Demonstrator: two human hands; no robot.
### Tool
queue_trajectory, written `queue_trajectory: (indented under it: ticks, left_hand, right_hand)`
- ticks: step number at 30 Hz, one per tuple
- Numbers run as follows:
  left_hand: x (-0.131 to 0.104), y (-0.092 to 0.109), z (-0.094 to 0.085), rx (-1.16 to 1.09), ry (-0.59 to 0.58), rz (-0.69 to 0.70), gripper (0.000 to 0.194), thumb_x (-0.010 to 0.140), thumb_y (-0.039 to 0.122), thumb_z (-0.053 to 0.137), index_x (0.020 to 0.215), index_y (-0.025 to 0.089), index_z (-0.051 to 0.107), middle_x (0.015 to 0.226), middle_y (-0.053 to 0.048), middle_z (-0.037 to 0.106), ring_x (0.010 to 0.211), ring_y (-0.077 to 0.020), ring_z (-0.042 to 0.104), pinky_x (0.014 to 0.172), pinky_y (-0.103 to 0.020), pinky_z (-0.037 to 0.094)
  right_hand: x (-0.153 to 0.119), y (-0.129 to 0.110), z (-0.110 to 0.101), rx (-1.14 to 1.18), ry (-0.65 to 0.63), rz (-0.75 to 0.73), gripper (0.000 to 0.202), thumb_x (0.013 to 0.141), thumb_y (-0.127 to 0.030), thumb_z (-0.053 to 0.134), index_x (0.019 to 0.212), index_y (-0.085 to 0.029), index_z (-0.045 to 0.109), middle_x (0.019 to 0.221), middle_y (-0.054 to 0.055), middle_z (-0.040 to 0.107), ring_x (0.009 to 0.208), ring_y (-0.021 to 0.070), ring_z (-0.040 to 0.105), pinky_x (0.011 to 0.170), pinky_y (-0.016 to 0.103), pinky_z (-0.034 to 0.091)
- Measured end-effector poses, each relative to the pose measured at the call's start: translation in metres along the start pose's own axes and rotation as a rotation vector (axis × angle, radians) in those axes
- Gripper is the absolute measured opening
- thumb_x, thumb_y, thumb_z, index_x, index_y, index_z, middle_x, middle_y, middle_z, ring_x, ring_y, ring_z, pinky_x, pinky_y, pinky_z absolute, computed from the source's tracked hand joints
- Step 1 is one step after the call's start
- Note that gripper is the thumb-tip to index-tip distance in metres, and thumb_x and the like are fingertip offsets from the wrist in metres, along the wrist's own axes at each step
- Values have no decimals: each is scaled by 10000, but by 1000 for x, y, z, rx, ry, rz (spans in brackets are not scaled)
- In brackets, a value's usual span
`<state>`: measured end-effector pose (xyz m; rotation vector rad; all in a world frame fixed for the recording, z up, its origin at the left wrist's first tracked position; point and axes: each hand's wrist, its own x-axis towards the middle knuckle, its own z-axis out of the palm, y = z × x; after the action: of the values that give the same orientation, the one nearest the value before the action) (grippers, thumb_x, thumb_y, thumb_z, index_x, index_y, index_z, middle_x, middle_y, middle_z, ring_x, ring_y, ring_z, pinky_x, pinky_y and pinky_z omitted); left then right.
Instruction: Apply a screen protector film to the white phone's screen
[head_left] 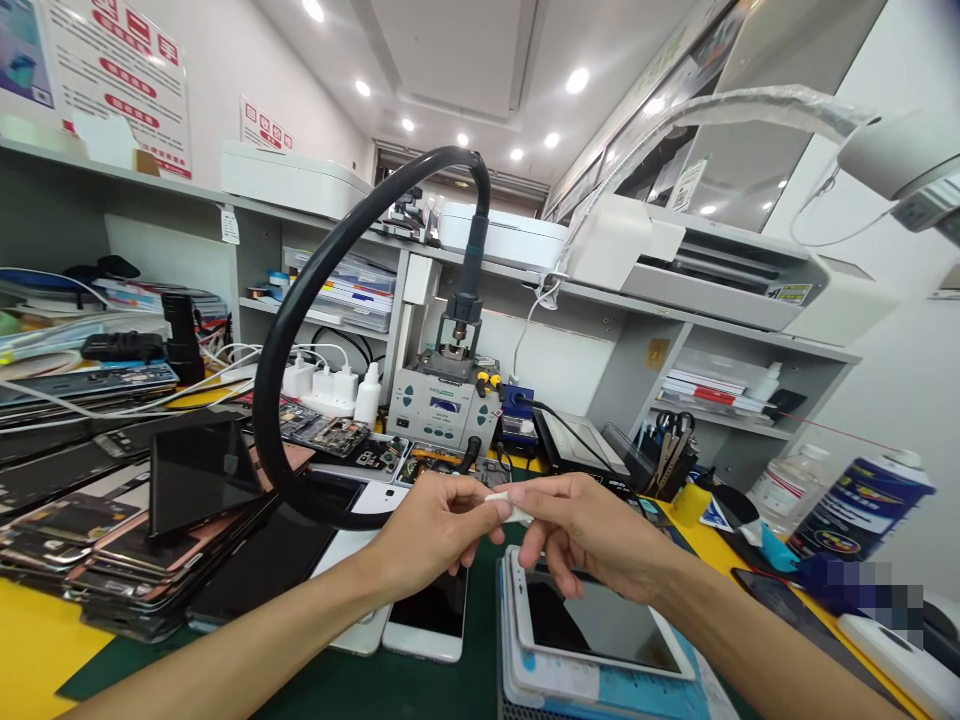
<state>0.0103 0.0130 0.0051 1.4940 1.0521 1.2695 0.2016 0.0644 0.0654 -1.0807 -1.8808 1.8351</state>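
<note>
A small white piece, too small to identify, is pinched between the fingertips of both hands at mid-view. My left hand grips its left end with thumb and forefinger, above several phones. My right hand pinches the other end, its lower fingers curled loosely over a white tablet. That tablet has a dark screen and lies on a blue and white box. A white phone with a dark screen lies below my left hand.
A black hose arches beside my left hand from the grey rework station. Stacked phone parts fill the left side. At the right stand a blue can, a clear bottle and a tool holder.
</note>
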Motion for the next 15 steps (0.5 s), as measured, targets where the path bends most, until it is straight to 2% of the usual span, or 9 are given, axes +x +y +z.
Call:
queue_trajectory:
  ticks: [3,5,10,15]
  left_hand:
    - [-1,-1,0,23,47,37,455,870,595,681,734,162,663,538,30,553,422,-83,457,411,-200,360]
    - [-1,0,1,34,73,61,448,871,586,688,720,166,645,569,30,560,432,-77,452,414,-199,325]
    - [-4,4,3,53,100,108,409,901,535,672,710,178,613,573,45,530,474,-77,415,450,-205,300]
    - [-4,4,5,74,92,154,362,915,473,660,728,165,627,630,34,539,568,-88,411,520,-213,315]
  right_hand:
    - [-2,1,1,84,-34,32,431,975,-426,655,1305,-150,668,694,66,776,325,94,593,310,142,425]
    - [-3,1,2,124,-65,34,434,983,-402,653,1328,-140,650,705,77,783,323,97,598,307,141,430]
    - [-1,3,7,256,23,35,275,1012,-327,612,1143,-105,706,698,65,778,332,106,605,307,170,474]
    - [1,5,6,348,23,6,218,1000,-279,628,1048,-93,732,792,63,796,384,105,639,370,200,553]
